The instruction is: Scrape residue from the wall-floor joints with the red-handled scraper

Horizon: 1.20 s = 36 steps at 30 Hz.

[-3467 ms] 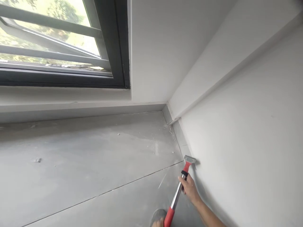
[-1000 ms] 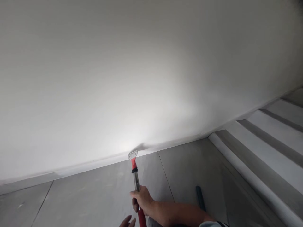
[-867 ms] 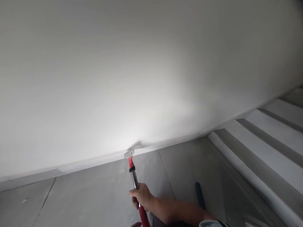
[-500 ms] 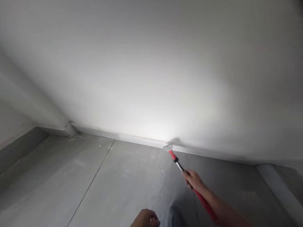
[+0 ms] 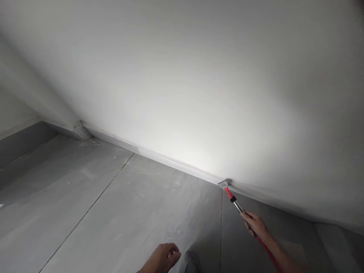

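Gripping red scraper (image 5: 233,199), right hand (image 5: 256,224)

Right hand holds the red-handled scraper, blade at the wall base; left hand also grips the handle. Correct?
Not quite. In the head view the left hand is off the tool, loosely curled low over the floor tiles. Only the right hand grips the red-handled scraper, and its blade does sit at the base of the wall.
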{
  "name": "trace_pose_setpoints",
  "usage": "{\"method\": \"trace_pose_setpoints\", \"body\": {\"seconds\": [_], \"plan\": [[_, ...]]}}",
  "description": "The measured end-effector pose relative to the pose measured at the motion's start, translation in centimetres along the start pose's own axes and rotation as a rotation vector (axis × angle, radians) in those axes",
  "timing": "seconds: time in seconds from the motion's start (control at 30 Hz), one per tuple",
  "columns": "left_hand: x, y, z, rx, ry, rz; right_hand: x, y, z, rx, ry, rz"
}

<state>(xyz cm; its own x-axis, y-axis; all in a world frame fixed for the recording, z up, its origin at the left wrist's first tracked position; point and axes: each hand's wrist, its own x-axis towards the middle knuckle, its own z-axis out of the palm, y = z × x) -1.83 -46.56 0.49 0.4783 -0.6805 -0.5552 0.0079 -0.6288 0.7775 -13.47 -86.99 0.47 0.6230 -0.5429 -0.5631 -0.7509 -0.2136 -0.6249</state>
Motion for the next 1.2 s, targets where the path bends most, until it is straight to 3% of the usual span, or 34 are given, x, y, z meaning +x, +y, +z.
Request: {"method": "trace_pose_setpoints", "body": {"seconds": [0.23, 0.3, 0.4, 0.53, 0.63, 0.77, 0.87, 0.97, 1.1, 1.2], "plan": [[1.9, 1.5, 2.6, 0.008, -0.015, -0.018, -0.4, -2.4, 4.0, 0.065, -0.036, 0.020], [2.9, 2.2, 3.6, 0.019, -0.044, 0.011, -0.6, -2.5, 4.2, 0.095, -0.046, 0.015], [4.0, 3.5, 4.4, 0.014, -0.076, 0.064, -1.1, -1.4, 2.8, 0.114, -0.025, 0.023], [4.5, 4.4, 3.9, -0.041, -0.060, 0.074, -1.5, -0.2, 1.4, 0.119, -0.019, 0.032], [4.4, 4.4, 4.0, -0.060, -0.035, 0.041, -1.0, -1.7, 3.3, 0.069, -0.025, 0.004], [4.6, 4.2, 4.9, -0.028, -0.102, 0.037, -0.3, -3.5, 5.7, 0.052, -0.036, -0.033], [4.7, 4.4, 4.7, -0.026, -0.119, 0.054, -1.0, -2.7, 4.4, 0.108, 0.008, 0.002], [4.4, 4.8, 3.5, -0.045, -0.060, 0.055, -1.3, -3.0, 4.0, 0.119, 0.029, 0.034], [3.9, 5.1, 2.6, -0.060, 0.000, 0.043, -0.4, -7.0, 7.3, 0.070, -0.062, -0.024], [3.7, 4.7, 2.3, -0.045, -0.045, 0.055, -0.7, -7.4, 8.0, 0.083, -0.060, -0.061]]}}
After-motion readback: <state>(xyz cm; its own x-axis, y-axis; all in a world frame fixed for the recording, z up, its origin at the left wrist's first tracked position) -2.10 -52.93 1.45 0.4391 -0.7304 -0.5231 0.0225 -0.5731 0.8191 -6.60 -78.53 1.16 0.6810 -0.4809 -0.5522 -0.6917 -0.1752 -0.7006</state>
